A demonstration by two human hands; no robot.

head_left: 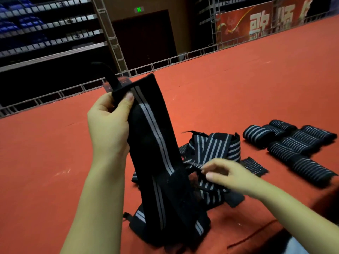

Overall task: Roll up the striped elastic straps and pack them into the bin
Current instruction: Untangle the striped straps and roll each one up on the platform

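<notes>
Above the red floor [55, 162], a strap [156, 136] is pinched at its top by the left hand [108, 123], hanging lengthwise; the right hand [227, 176], fingers loosely curled, reaches toward its lower end, grip unclear.

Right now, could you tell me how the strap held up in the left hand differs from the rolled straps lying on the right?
The held strap hangs unrolled at full length, pinched near its top by the left hand; the rolled straps are tight bundles lying on the red surface, untouched. The held strap shows a few stripes; the rolls show many. Both are black with grey stripes.
</notes>
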